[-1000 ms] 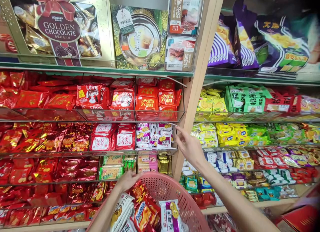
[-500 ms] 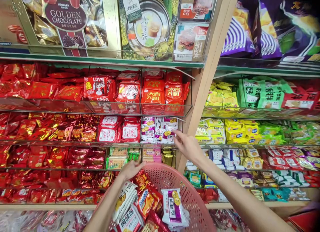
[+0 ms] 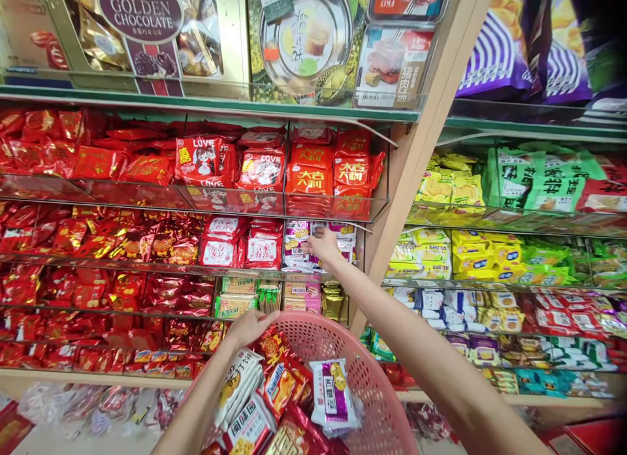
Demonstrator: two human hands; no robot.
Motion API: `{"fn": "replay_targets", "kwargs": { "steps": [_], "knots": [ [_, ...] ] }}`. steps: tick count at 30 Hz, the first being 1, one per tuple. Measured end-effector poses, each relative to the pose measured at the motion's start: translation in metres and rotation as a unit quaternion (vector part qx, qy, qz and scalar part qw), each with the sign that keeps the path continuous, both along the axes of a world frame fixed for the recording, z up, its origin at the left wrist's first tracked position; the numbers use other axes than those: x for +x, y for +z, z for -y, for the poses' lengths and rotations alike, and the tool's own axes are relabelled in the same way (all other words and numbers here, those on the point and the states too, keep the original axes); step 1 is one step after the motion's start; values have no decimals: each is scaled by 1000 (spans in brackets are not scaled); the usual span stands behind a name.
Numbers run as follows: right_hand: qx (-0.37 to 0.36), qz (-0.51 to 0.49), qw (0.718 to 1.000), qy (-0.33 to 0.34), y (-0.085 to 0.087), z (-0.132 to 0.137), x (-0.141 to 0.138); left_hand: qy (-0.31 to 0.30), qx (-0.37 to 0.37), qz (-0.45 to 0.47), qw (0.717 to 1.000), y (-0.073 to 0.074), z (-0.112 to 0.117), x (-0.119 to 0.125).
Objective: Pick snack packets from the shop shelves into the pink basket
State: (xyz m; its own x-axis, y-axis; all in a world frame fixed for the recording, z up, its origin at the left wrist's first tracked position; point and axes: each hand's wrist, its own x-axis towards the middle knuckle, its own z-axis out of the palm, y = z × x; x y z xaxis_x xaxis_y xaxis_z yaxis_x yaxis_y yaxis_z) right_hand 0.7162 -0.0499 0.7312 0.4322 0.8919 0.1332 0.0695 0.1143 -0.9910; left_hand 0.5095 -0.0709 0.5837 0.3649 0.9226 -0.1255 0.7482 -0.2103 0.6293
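Note:
My left hand (image 3: 251, 327) grips the far rim of a pink plastic basket (image 3: 377, 396) held low in front of me. Inside it lie several snack packets, among them a purple and white packet (image 3: 333, 395) and red ones (image 3: 278, 384). My right hand (image 3: 323, 245) reaches into the shelf compartment of white and purple snack packets (image 3: 296, 239), with its fingers down among them. Whether the fingers hold a packet is hidden.
Clear-fronted shelves of red packets (image 3: 122, 246) fill the left. A wooden upright (image 3: 421, 148) divides them from shelves of yellow and green packets (image 3: 490, 246) on the right. Gift boxes, one marked Golden Chocolate (image 3: 142, 24), stand on the top shelf.
My right hand has moved left and forward from the upright into the compartment of white and purple packets. The view has tilted slightly downward. My left hand stays on the basket rim.

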Motion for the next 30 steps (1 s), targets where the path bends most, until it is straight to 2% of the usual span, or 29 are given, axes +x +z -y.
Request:
{"fn": "replay_targets", "kwargs": {
  "steps": [3, 8, 19, 30],
  "knots": [
    [7, -8, 999, -30, -2, -5, -3, 10, 12, -9, 1000, -1, 0, -5],
    [24, -15, 998, -51, -7, -9, -5, 19, -8, 0, 1000, 1, 2, -9],
    [40, -71, 996, -31, -2, -8, -15, 23, 16, -20, 999, 2, -4, -6],
    [80, -113, 990, -14, -3, 2, -16, 2, 10, -20, 1000, 8, 3, 0]
  ]
}}
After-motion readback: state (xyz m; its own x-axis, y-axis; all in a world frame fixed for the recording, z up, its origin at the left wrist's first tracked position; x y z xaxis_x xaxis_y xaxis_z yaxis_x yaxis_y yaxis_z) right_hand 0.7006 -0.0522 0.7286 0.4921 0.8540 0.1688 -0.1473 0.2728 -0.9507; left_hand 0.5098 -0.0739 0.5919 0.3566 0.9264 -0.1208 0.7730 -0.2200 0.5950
